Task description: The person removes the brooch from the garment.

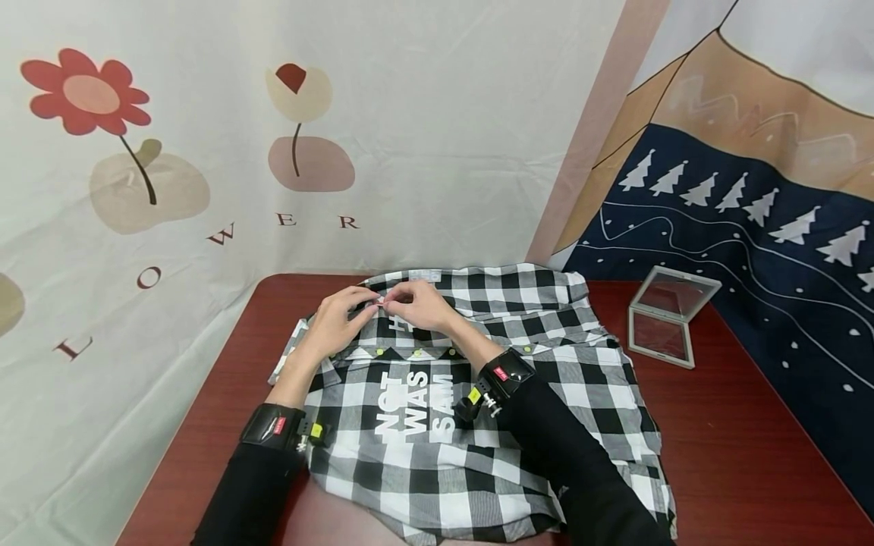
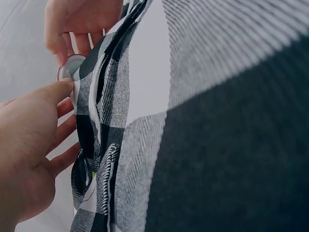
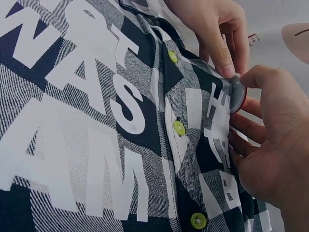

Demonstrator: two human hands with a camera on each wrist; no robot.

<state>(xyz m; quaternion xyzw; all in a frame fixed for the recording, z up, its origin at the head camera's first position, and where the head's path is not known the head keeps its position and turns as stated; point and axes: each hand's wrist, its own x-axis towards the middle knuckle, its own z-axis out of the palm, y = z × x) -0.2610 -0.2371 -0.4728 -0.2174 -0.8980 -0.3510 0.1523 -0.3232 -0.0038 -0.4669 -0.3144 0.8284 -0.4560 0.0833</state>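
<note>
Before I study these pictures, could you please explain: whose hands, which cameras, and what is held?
There is no robot: a person works with a bare left hand and right hand. The wide picture comes from a camera on the head; the close ones come from the left wrist camera and right wrist camera. On the reddish-brown table are a checked button-up shirt and an open hinged square case. Both hands pinch a round, red-rimmed disc at the shirt.

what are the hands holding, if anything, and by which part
The left hand and right hand pinch a red-rimmed round badge by its edge, against the checked shirt.
</note>
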